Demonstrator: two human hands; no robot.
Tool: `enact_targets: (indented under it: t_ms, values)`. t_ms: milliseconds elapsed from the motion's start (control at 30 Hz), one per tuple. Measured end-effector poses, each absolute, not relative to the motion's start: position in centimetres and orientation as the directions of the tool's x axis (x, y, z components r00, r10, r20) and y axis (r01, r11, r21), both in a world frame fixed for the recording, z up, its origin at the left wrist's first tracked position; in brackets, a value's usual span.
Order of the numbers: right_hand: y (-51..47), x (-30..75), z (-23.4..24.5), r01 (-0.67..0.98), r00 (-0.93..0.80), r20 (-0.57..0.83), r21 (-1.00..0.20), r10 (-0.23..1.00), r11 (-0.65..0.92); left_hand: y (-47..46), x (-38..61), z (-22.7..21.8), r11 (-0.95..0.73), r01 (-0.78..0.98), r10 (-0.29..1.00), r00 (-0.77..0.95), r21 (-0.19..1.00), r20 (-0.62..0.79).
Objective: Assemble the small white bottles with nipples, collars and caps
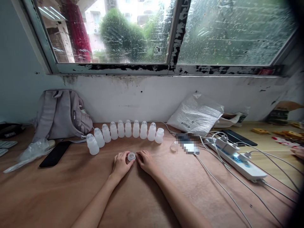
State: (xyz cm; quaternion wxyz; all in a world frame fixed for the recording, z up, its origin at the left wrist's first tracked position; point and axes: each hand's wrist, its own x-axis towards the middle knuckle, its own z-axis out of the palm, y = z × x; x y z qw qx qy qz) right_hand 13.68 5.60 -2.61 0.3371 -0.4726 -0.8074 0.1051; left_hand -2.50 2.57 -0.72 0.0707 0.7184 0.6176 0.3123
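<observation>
Bare arms of mine come in from the bottom of the frame and meet on the brown wooden table [71, 193]. My left hand [120, 165] is curled round a small cloudy-white plastic bottle [131, 156]. It stands on the table just below the middle of the frame. My thumb and fingers are closed on its side. My right hand [146, 162] lies beside it with bent fingers, the tips at the bottle. I cannot tell if they press it or only touch it.

I think the step in hand is holding this one bottle steady. It looks light and soft, so any next move would need a gentle pinch and care not to bump the others.

Above my hands stands a curved row of cloudy-white plastic bottles [124, 129]. They look empty; I see nothing in them. Most seem to have caps. The capless bottle [159, 135] at the right end looks open on top. Right of it lies a small clear round lid [174, 146]. A white plastic bag [197, 114] leans on the wall further right, and what is in it is hidden.
</observation>
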Motion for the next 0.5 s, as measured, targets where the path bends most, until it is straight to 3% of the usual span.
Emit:
enact_targets:
  t_ms: [367,500]
  values:
    - [4.9,11.5,-1.7,0.552,-0.322,0.485,-0.602,0.813,0.577,2.3,-2.7,-1.0,-0.277,0.852,0.929,0.12,0.444,0.35]
    - [4.7,11.2,-1.5,0.372,-0.225,0.419,-0.797,0.88,0.475,1.9,-2.6,-0.7,-0.379,0.784,0.901,0.191,0.491,0.39]
